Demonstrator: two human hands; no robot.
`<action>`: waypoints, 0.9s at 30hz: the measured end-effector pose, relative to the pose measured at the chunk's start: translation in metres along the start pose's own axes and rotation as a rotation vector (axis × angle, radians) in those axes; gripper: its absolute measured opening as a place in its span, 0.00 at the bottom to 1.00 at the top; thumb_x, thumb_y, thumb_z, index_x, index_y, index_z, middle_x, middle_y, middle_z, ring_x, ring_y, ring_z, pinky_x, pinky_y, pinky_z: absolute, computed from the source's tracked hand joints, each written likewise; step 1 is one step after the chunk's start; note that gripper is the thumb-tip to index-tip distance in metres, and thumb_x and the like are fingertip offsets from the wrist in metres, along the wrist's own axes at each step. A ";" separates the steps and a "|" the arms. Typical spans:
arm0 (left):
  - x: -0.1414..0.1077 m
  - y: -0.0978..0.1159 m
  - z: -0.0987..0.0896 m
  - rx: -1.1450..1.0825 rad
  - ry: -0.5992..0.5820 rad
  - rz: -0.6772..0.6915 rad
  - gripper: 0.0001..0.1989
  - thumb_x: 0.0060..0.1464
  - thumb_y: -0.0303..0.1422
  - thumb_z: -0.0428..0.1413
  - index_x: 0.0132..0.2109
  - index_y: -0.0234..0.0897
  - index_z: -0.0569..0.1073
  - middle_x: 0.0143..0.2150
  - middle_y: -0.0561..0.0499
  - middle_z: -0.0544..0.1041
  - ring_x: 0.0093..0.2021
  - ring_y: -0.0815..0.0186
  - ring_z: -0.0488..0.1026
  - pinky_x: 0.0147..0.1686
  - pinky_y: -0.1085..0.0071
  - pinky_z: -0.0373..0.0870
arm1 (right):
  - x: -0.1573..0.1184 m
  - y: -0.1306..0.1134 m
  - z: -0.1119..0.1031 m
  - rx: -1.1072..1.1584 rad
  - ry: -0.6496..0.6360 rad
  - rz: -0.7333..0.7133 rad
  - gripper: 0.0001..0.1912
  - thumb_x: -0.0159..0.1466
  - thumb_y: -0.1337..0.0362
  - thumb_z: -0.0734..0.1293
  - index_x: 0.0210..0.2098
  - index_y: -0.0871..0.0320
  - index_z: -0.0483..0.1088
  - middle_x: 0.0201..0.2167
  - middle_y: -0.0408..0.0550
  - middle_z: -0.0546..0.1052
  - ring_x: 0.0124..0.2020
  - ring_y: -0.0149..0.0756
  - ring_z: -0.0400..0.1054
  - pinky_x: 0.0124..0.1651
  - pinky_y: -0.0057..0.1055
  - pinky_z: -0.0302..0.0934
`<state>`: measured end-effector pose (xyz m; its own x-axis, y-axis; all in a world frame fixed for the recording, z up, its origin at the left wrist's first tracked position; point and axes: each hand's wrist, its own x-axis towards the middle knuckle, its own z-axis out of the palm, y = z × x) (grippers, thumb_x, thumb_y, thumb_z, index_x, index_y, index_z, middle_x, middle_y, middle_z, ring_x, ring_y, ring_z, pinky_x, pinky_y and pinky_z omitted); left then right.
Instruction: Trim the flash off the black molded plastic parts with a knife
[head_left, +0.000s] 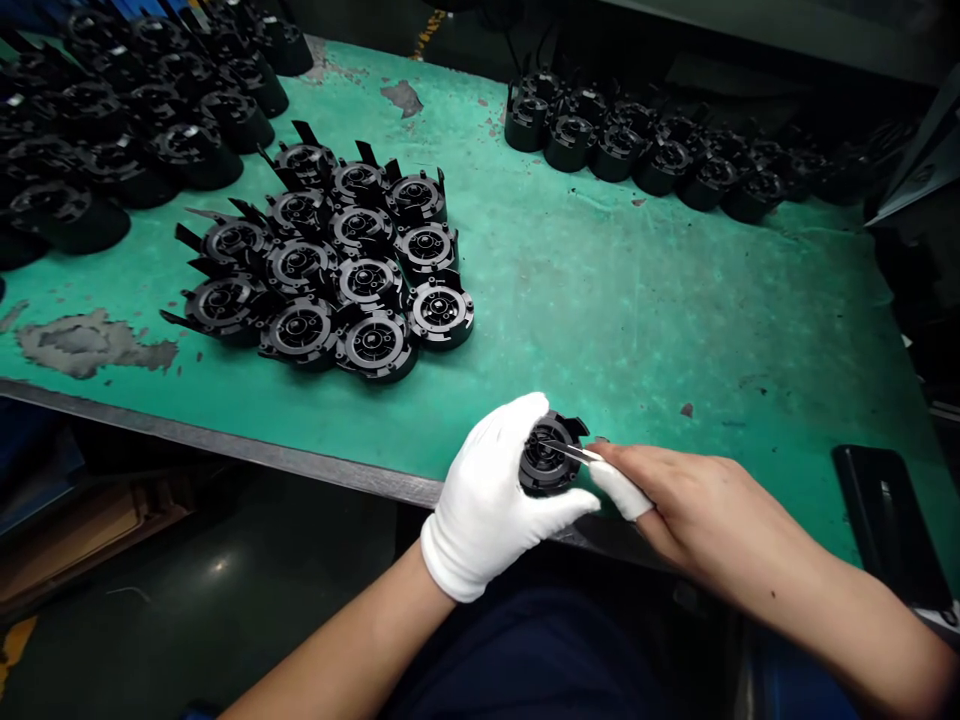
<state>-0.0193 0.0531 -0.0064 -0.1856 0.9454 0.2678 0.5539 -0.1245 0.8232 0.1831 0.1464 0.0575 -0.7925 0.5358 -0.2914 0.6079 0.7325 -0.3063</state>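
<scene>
A round black plastic housing (551, 455) with ring-shaped ribs and an upright tab sits at the table's front edge. My left hand (495, 480), in a white glove, curves around its left side, with the thumb along the near side. Between the fingers of my right hand (675, 490) is a slim pointed knife (564, 449), its tip over the housing's middle. That hand is bare except for a white cover on the thumb. Its palm side and most of the tool's handle are hidden.
Similar black housings (367, 280) stand grouped left of centre on the green table (600, 300). Taller dark ones (195, 150) crowd the far left; another row (622, 145) lines the back right. A black phone-like slab (892, 530) lies at the right. Cardboard (90, 530) sits below the table.
</scene>
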 end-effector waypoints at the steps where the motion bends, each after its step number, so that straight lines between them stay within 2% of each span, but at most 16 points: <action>1: 0.000 0.001 0.000 0.002 -0.003 0.000 0.44 0.48 0.50 0.67 0.65 0.39 0.60 0.61 0.40 0.72 0.61 0.50 0.71 0.62 0.52 0.70 | 0.001 0.000 -0.002 -0.004 -0.016 0.003 0.25 0.63 0.71 0.59 0.59 0.54 0.67 0.52 0.51 0.79 0.44 0.47 0.78 0.44 0.43 0.74; 7: 0.002 0.003 -0.001 0.000 -0.009 0.000 0.42 0.49 0.52 0.65 0.65 0.38 0.60 0.59 0.39 0.73 0.60 0.49 0.72 0.61 0.52 0.70 | 0.001 -0.002 -0.009 -0.043 -0.061 -0.022 0.27 0.61 0.73 0.60 0.59 0.56 0.68 0.50 0.53 0.80 0.43 0.47 0.78 0.44 0.40 0.73; 11: 0.000 0.001 0.000 0.027 0.010 0.007 0.45 0.48 0.53 0.65 0.65 0.38 0.59 0.61 0.39 0.72 0.61 0.49 0.71 0.62 0.52 0.70 | -0.003 -0.003 -0.007 -0.047 -0.102 -0.069 0.29 0.58 0.75 0.60 0.57 0.52 0.69 0.46 0.49 0.82 0.40 0.44 0.79 0.38 0.35 0.72; 15: 0.001 0.002 -0.001 0.021 0.011 0.016 0.43 0.49 0.51 0.66 0.65 0.38 0.59 0.60 0.39 0.72 0.60 0.50 0.72 0.61 0.53 0.71 | -0.006 -0.004 -0.005 0.034 -0.003 -0.051 0.23 0.66 0.70 0.59 0.59 0.51 0.67 0.47 0.49 0.81 0.42 0.42 0.78 0.39 0.34 0.71; 19: 0.004 0.004 -0.002 0.002 0.001 0.033 0.41 0.49 0.52 0.65 0.63 0.37 0.62 0.58 0.40 0.73 0.59 0.50 0.72 0.60 0.54 0.72 | -0.005 -0.002 -0.001 0.185 0.119 -0.034 0.18 0.71 0.66 0.56 0.57 0.50 0.68 0.49 0.48 0.79 0.46 0.40 0.75 0.46 0.35 0.68; 23: 0.002 0.002 0.000 0.024 0.005 0.020 0.42 0.49 0.51 0.66 0.64 0.38 0.60 0.58 0.41 0.74 0.58 0.52 0.73 0.60 0.55 0.72 | -0.001 0.001 0.010 0.194 0.122 -0.001 0.14 0.71 0.64 0.58 0.51 0.53 0.71 0.44 0.48 0.80 0.43 0.41 0.74 0.46 0.38 0.66; 27: 0.000 0.000 0.002 0.041 -0.009 -0.005 0.44 0.48 0.51 0.66 0.65 0.37 0.59 0.57 0.42 0.74 0.57 0.53 0.74 0.60 0.56 0.72 | 0.004 0.006 0.018 0.168 0.124 0.000 0.14 0.71 0.63 0.58 0.51 0.54 0.73 0.39 0.48 0.79 0.40 0.41 0.72 0.44 0.37 0.64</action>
<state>-0.0177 0.0535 -0.0077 -0.1808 0.9487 0.2592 0.5858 -0.1078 0.8032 0.1849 0.1452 0.0382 -0.7864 0.5906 -0.1810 0.5992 0.6580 -0.4561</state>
